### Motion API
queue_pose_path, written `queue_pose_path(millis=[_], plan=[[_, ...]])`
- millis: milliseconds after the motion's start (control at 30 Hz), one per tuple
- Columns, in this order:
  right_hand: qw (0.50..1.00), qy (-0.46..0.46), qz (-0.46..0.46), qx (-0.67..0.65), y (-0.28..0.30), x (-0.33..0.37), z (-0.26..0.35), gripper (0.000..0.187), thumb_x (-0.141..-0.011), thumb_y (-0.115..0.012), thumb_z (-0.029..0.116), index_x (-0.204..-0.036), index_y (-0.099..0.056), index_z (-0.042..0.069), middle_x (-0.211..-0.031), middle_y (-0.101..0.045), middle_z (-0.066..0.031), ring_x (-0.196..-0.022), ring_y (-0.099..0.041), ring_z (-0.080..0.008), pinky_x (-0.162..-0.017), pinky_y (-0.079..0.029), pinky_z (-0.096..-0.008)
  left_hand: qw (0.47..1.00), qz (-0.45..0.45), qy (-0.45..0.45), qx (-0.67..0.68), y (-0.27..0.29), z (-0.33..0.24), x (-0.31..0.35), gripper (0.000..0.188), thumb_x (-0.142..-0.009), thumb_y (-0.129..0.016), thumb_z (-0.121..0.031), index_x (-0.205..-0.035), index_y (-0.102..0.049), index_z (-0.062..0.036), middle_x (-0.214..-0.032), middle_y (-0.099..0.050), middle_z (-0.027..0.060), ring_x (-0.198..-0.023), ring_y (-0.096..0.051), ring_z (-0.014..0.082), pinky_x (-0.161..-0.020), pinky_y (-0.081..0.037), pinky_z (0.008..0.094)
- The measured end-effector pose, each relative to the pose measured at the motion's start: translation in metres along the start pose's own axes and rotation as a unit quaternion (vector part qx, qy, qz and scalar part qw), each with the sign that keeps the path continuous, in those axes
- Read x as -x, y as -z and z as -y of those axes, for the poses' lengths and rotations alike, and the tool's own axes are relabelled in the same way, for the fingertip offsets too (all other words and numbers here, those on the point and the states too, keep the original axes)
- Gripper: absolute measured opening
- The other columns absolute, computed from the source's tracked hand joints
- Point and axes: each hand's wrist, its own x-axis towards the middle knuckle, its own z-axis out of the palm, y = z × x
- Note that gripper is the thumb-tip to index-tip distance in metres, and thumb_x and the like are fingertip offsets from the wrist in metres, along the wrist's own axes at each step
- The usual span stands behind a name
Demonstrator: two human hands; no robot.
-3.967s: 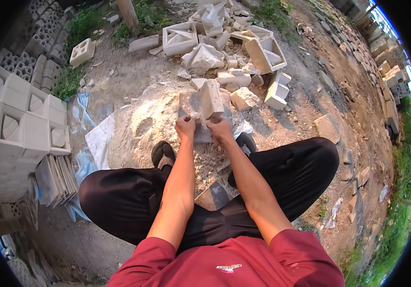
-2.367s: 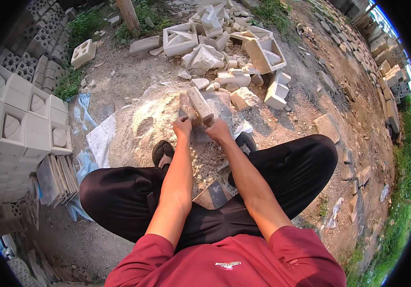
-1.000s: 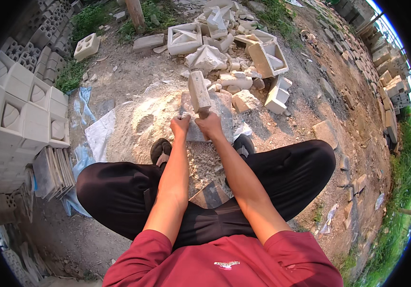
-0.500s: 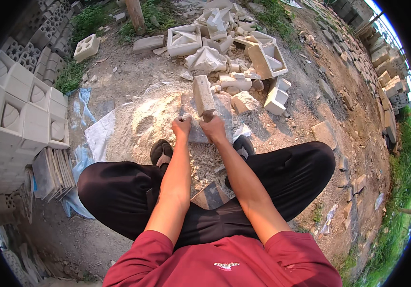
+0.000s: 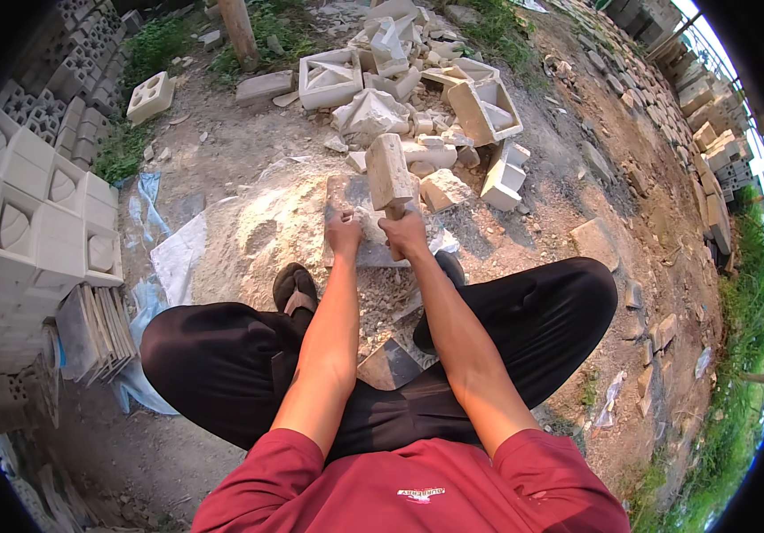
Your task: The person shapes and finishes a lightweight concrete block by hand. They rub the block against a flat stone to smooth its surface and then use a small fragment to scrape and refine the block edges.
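Note:
My right hand (image 5: 405,234) grips the short handle of a mallet (image 5: 388,173), whose blocky, dusty head is raised above a flat grey slab (image 5: 336,193) on the ground. Beside it, my left hand (image 5: 344,233) is closed low over the slab. Against its fingers lies a small pale lump (image 5: 365,218); whether they hold it or something else cannot be made out. The slab sits between my feet, partly hidden by my hands and the mallet. Pale powder and crumbs (image 5: 262,226) are heaped at its left.
Broken pale blocks and rubble (image 5: 373,114) are piled just beyond the slab. White moulded blocks (image 5: 44,209) stand stacked at the left, above leaning thin boards (image 5: 102,329). A white sheet (image 5: 179,258) lies by the powder. A dark flat piece (image 5: 389,364) lies near me.
The mallet and my right hand have shifted slightly right and turned. My left hand remains low at the slab, where a pale lump now shows beside it. The whole view has shifted a little.

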Motion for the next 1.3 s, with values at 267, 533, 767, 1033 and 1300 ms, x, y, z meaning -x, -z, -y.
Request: queue_pose_path(millis=[267, 533, 767, 1033, 1300], plan=[[0.998, 0.028, -0.047, -0.008, -0.007, -0.003, 0.007, 0.050, -0.064, -0.071, 0.034, -0.089, -0.066, -0.010, -0.084, -0.068, -0.0281, -0.085, -0.069, -0.0391, -0.075, -0.054, -0.0429, 0.999, 0.034, 0.017, -0.011, 0.013, -0.003, 0.004, 0.028, -0.078, -0.067, -0.022, -0.098, -0.071, -0.0024, -0.090, -0.073, 0.0148, -0.085, -0.071, 0.0253, -0.077, -0.053, 0.0342], [0.996, -0.018, 0.023, 0.079, -0.022, 0.019, -0.020, 0.042, -0.067, -0.072, 0.031, -0.081, -0.067, -0.008, -0.070, -0.068, -0.0208, -0.067, -0.070, -0.0307, -0.063, -0.055, -0.0391, 0.998, 0.042, 0.016, 0.032, 0.016, 0.011, 0.011, 0.024, -0.077, -0.067, -0.021, -0.093, -0.071, -0.0032, -0.083, -0.072, 0.0154, -0.079, -0.071, 0.0259, -0.073, -0.054, 0.0351], [0.991, 0.064, -0.039, 0.108, -0.002, 0.012, -0.010, 0.043, -0.066, -0.072, 0.031, -0.092, -0.070, -0.003, -0.089, -0.069, -0.0256, -0.089, -0.068, -0.0374, -0.077, -0.054, -0.0404, 0.990, 0.088, 0.109, -0.010, 0.006, 0.004, -0.008, 0.038, -0.080, -0.067, -0.038, -0.083, -0.070, 0.0002, -0.074, -0.070, 0.0140, -0.062, -0.067, 0.0223, -0.062, -0.053, 0.0370], [0.990, 0.011, 0.020, 0.141, 0.017, 0.021, -0.013, 0.049, -0.065, -0.072, 0.032, -0.098, -0.068, -0.004, -0.094, -0.069, -0.0261, -0.093, -0.067, -0.0391, -0.081, -0.053, -0.0422, 0.920, 0.146, 0.282, 0.230, 0.000, -0.010, -0.015, 0.026, -0.076, -0.073, -0.025, -0.081, -0.069, -0.0003, -0.071, -0.068, 0.0095, -0.054, -0.064, 0.0226, -0.046, -0.048, 0.0310], [0.993, 0.089, -0.070, 0.030, 0.007, 0.020, 0.029, 0.052, -0.065, -0.071, 0.032, -0.100, -0.066, -0.007, -0.091, -0.069, -0.0260, -0.087, -0.069, -0.0375, -0.077, -0.054, -0.0411, 0.999, 0.022, 0.042, -0.019, 0.008, -0.020, -0.011, 0.028, -0.064, -0.074, -0.018, -0.087, -0.069, -0.0013, -0.082, -0.072, 0.0154, -0.075, -0.069, 0.0291, -0.070, -0.053, 0.0374]])
